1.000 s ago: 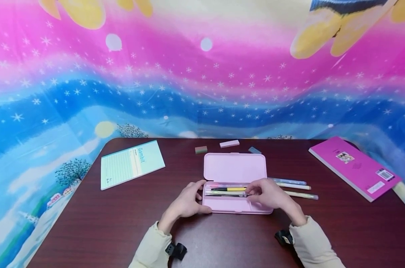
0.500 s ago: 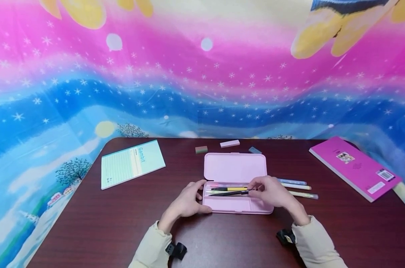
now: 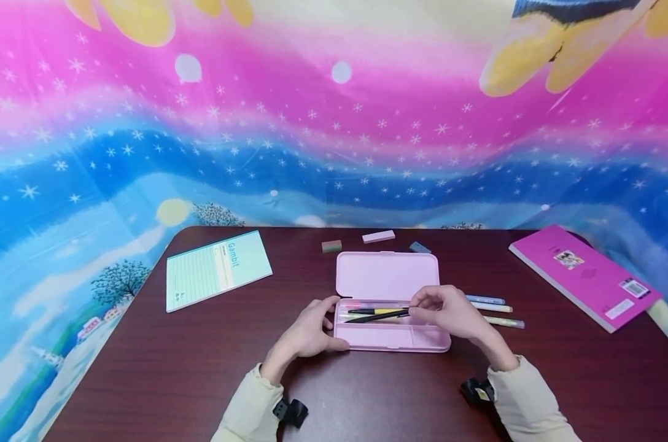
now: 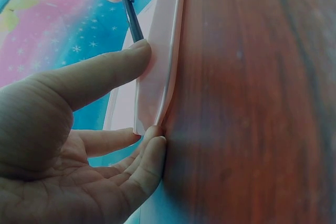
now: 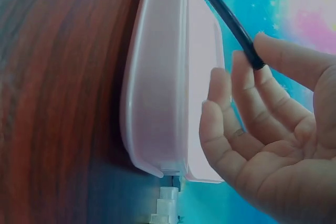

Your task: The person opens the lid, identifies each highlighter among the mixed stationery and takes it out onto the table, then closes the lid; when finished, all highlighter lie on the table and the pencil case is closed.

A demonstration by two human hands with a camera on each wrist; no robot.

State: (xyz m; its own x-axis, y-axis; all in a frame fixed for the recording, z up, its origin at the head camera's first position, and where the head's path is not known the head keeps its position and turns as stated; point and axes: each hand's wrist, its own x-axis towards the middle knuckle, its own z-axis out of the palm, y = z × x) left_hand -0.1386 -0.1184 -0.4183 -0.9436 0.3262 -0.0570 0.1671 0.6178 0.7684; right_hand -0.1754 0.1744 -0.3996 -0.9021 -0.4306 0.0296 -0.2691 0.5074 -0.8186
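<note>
An opened pink pencil case (image 3: 374, 336) lies on the table, its lid (image 3: 387, 275) folded back. My left hand (image 3: 307, 330) holds its left end, thumb at the front edge and fingers round the end. Thumb and fingertips of my right hand (image 3: 447, 313) pinch one end of a black pen (image 5: 226, 17), which slants over the case with its other end low on the left. Under it, a yellow-and-black pen (image 3: 371, 311) and several pale pens lie in the back compartment. The front compartment shows a divider on its right side.
Blue (image 3: 491, 300), cream (image 3: 497, 307) and pale yellow (image 3: 505, 321) pens stick out behind the right hand. Behind the lid lie a brown-green eraser (image 3: 331, 247), a pink eraser (image 3: 378, 236) and a blue-grey one. A mint notebook (image 3: 218, 270) lies left, a magenta book (image 3: 582, 276) right.
My right hand has taken the black pen by its right end and raised that end out of the back compartment, moving slightly up and right. The left hand stays on the case.
</note>
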